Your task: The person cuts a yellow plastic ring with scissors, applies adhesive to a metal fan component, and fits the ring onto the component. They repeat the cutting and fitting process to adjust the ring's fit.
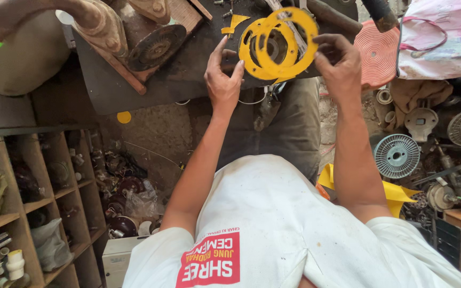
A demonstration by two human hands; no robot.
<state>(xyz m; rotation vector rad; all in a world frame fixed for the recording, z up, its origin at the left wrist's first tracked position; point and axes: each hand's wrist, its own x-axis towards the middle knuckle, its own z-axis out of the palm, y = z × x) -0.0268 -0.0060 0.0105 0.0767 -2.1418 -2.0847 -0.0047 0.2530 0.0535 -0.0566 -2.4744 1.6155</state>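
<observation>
Yellow gasket rings [278, 45], pinched between left hand [224, 80] and right hand [340, 64] above the dark surface [188, 74], are probably best kept flat, edges aligned, gripped lightly.

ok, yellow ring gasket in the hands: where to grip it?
Pinch the yellow ring gasket on its flat outer band, at opposite edges, as the left hand and right hand do. It looks thin, cut out and floppy, so one-sided grips would probably let it sag.
</observation>
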